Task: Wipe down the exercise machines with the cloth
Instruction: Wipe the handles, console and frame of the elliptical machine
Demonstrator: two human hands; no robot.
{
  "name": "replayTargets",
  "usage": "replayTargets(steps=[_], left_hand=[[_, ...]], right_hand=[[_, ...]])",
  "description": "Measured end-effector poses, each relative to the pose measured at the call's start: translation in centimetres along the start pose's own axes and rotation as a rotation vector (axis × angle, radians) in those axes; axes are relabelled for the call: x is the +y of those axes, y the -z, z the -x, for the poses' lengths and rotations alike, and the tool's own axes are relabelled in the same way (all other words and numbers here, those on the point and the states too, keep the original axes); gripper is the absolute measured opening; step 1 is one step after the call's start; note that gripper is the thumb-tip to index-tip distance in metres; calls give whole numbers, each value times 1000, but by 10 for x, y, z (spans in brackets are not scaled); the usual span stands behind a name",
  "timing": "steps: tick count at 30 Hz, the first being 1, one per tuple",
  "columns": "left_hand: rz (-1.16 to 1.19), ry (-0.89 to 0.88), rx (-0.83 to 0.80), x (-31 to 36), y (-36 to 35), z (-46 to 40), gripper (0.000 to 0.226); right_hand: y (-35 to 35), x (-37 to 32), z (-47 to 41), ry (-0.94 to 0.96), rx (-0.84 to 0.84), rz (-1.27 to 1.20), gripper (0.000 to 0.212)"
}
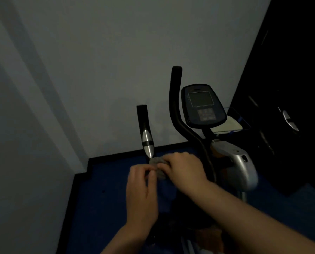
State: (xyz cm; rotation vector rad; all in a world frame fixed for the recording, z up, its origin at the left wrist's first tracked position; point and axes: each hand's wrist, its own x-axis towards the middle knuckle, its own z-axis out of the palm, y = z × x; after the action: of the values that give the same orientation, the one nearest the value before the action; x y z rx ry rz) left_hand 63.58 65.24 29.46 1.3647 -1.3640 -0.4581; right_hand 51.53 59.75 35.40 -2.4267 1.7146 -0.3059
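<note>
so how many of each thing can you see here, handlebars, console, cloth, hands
handlebars: 2, the short grip and the long curved bar
console: 1
cloth: 1, gripped between both hands
hands: 2, left hand and right hand
total: 6

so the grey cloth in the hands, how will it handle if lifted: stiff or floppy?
Likely floppy: the cloth sits bunched between the left hand and right hand. Probably light, since fingertips alone hold it. Its texture is too dim to judge slip.
</note>
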Motion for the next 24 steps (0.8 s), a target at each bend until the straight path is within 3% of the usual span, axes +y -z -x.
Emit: replayTargets(steps=[3,8,11,15,20,24], left_hand=[[-20,-74,-24,-27,33,-47,27],[-46,-264,-261,-47,57,-110,44],[-43,-348,-395,-48,53,-136,49],[-63,-482,-495,-43,44,-169,49],[-2,-429,-561,-43,47,-189,49],[69,-391,-653,-45,57,-199,43]], right_hand=[[-2,-17,5,-121,21,41,31],[-12,-43,4,-404,132,-184,30],[-23,-65,-14,-523,230,-196,38],[-27,-78,-3,-548,216,-174,50],[-21,-80,-63,-524,405,-310,38],[-26,-85,-79,-459,474,-384,45]])
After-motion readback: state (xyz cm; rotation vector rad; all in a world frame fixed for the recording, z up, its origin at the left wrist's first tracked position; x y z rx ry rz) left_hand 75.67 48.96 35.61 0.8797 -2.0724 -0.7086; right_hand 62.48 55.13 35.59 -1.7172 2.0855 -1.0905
